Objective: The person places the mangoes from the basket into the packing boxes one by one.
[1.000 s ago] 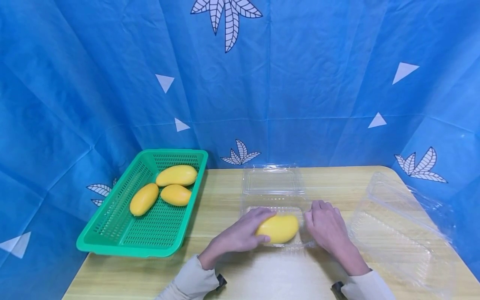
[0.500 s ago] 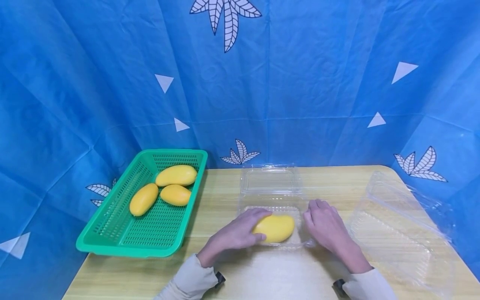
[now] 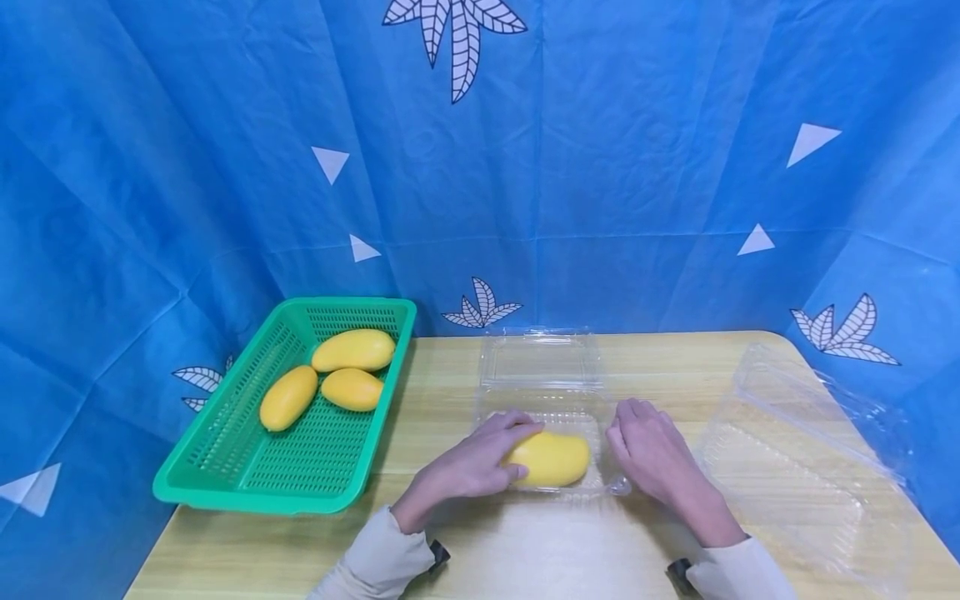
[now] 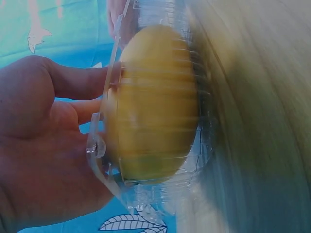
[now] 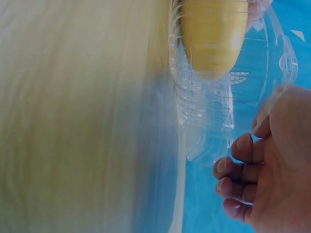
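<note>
A yellow mango (image 3: pixel 553 460) lies in the base of a clear plastic clamshell container (image 3: pixel 540 362), whose lid is folded back flat toward the curtain. From the left, my left hand (image 3: pixel 471 463) holds the mango's end, thumb on the near side and fingers over the far side. In the left wrist view the mango (image 4: pixel 158 107) shows through the ribbed wall. My right hand (image 3: pixel 654 450) pinches the container's right rim, and its curled fingers (image 5: pixel 223 166) show beside the clear edge in the right wrist view.
At the left, a green perforated basket (image 3: pixel 168 487) holds 3 more mangoes (image 3: pixel 352 350). Another clear plastic container (image 3: pixel 795 492), lid raised, stands at the right of the wooden table (image 3: pixel 450 567). A blue patterned curtain (image 3: pixel 600 167) hangs behind.
The mango and my left hand have shifted slightly left. My right hand and the container have also moved a little left. The basket and the other container stay put.
</note>
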A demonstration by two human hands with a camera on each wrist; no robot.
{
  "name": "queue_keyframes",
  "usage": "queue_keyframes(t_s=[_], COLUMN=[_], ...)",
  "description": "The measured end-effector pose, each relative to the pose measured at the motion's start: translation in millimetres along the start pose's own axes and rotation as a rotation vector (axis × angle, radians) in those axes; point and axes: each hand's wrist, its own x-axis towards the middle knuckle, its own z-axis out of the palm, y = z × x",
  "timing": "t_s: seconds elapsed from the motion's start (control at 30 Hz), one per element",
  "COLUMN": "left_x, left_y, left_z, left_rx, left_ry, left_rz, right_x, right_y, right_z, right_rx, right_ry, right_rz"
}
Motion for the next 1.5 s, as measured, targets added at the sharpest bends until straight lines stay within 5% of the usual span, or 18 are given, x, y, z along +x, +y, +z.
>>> queue_keyframes(t_s=[0.5, 1.03, 1.5], left_x=[-2.4, -5.4, -22.7], left_y=[4.6, 1.7, 7.3], left_z=[2.1, -5.8, -35.1], left_rx=[0.024, 0.075, 0.044], left_ry=[-0.008, -0.042, 0.111], left_rz=[-0.046, -0.005, 0.055], right_x=[-1, 3, 3], right_y=[2, 0, 0], right_z=[0, 2, -2], right_rx=[-0.013, -0.004, -0.054], right_ry=[0.003, 0.003, -0.025], right_rz=[0.007, -0.017, 0.000])
